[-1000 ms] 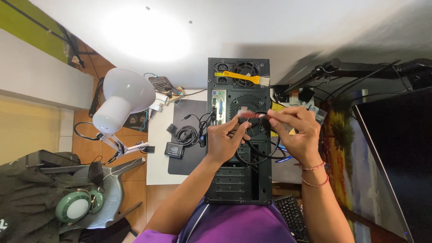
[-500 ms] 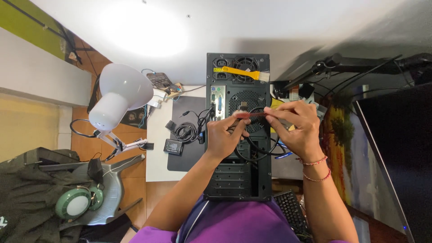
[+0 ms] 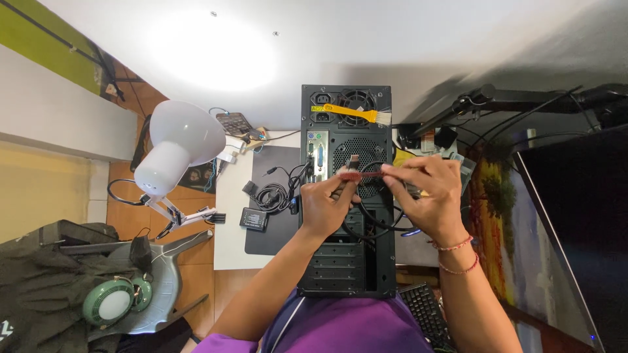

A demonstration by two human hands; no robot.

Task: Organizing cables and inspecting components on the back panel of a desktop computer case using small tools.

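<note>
— Over the case [image 3: 347,261], what are the hands doing?

— Both meet above its rear panel. The left hand [image 3: 329,208] is closed, its fingertips pinching one end of a thin red strip [image 3: 360,174]. The right hand [image 3: 428,196] is closed too, thumb and fingers pinching the other end of the same strip, so it runs level between them.

— Where is the strip against the case?

— In front of the round fan grille, held up off the panel. I cannot tell whether it touches the metal.

— And the dark loop by the hands?

— A black cable [image 3: 376,222] curls below and between both hands, with a plug end sticking up just above the strip. Which fingers hold the cable I cannot tell.

— Anything lying on the case?

— A brush [image 3: 353,114] with an orange handle rests across the far end, near the upper fan.

— What about the left side?

— A white lamp [image 3: 176,147] on a jointed arm stands over a white desk [image 3: 226,242]. A dark mat [image 3: 271,229] lies on the desk just beside the case, with a bundle of wires [image 3: 271,195] and a small black box [image 3: 253,219] on it.

— And the right?

— A monitor [image 3: 575,222] stands well apart from the hands, and a keyboard [image 3: 425,314] pokes out near the right forearm.
</note>
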